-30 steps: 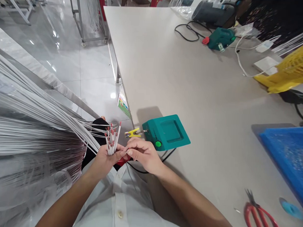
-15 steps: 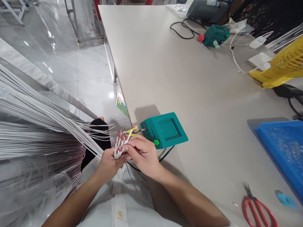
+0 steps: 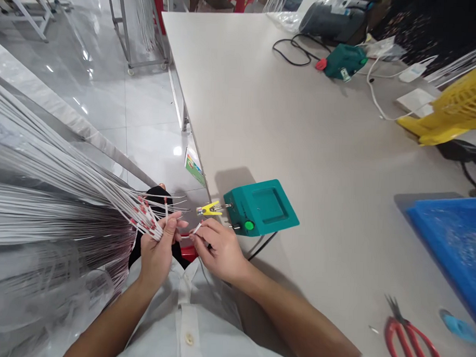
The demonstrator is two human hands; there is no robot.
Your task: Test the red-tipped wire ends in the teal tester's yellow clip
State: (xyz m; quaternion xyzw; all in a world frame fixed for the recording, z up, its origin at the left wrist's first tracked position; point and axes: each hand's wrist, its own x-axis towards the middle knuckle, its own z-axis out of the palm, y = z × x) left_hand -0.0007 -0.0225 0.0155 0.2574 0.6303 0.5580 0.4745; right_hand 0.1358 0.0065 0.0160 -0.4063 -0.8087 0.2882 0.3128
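Note:
My left hand (image 3: 159, 246) is closed around a bundle of thin white tubes with red ends (image 3: 145, 214), tilted to the left. Between the thumb and fingers of my right hand (image 3: 220, 251) is pinched one white tube with a red tip (image 3: 197, 228), held apart from the bundle. Just beyond my right hand, a green box with a green button (image 3: 272, 205) sits at the table edge. A yellow clip (image 3: 209, 209) is fixed to the metal post on its left side and points toward the gap between my hands.
Long white wires (image 3: 67, 157) hang at the left. On the table (image 3: 256, 106) lie red-handled scissors (image 3: 410, 335), a blue tray (image 3: 450, 243) and a blue ring-like piece (image 3: 457, 327). A second green box (image 3: 345, 61) and a yellow fan (image 3: 454, 113) stand farther back.
My hands have moved apart. The left hand has turned the bundle over to the left, and the right hand has drawn one tube away from it, uncovering the yellow clip.

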